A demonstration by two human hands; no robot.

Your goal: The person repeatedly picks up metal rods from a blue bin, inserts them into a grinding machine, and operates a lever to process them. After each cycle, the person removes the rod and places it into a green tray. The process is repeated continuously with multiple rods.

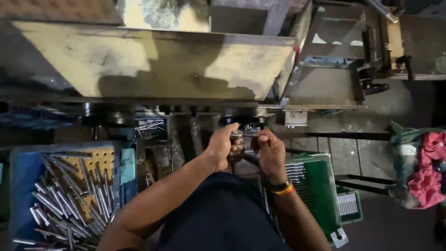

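Under the front lip of the big sheet-metal hopper [153, 65], at the machine's black round fitting [242, 121]: both hands raised together, knuckles toward camera. Left hand [224, 145] curled into a fist around a small brownish cylindrical part [236, 140], thumb side up, forearm running diagonally down-left to the frame's lower edge. Right hand [270, 151] also clenched, just beside the left, nearly touching it; cannot tell what sits inside that fist, fingers hide it. Right wrist bent slightly back, black and orange bands [283, 188] around it, forearm dropping down-right. Part held just below the black fitting, between the two fists, only its top end visible. Dark trousers [223, 214] filling the gap between the forearms. Lower left: blue crate [23, 176] full of loose grey metal rods [65, 200] lying over a perforated orange board [100, 158], well apart from the hands. Right of the right forearm: green tray [320, 190] with neatly rowed metal pins [295, 174], a second smaller green tray [348, 204] beside it, also holding pins. Far right: bundle of red and green cloth [425, 167]. Low light, fine detail around the fingertips blurred.
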